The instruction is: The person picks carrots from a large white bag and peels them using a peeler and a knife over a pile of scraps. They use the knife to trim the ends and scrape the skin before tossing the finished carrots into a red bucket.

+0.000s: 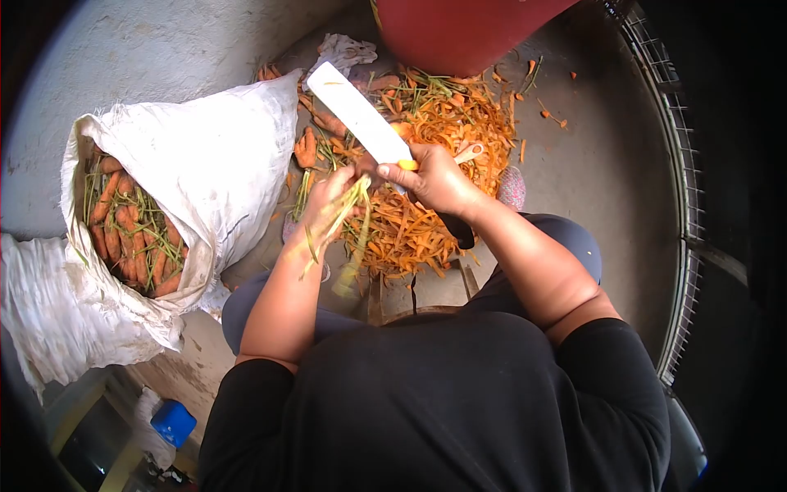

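My right hand [438, 180] grips a large knife [361, 119] with a broad pale blade that points up and left; its dark handle end sticks out below my wrist. My left hand [328, 201] holds a carrot by its end, with green stalks [348, 213] hanging from it, blurred by motion. The blade's base sits just above the carrot, between the two hands. Under both hands lies a heap of orange carrot peelings and green tops [426, 139] on the concrete floor.
A white woven sack [213, 156], open at its mouth, lies at the left, full of unpeeled carrots [131, 230]. A red tub [459, 29] stands at the top. A white cloth [344, 51] lies beside it. A blue-capped container [172, 422] sits at bottom left. A wire grid [680, 164] runs along the right.
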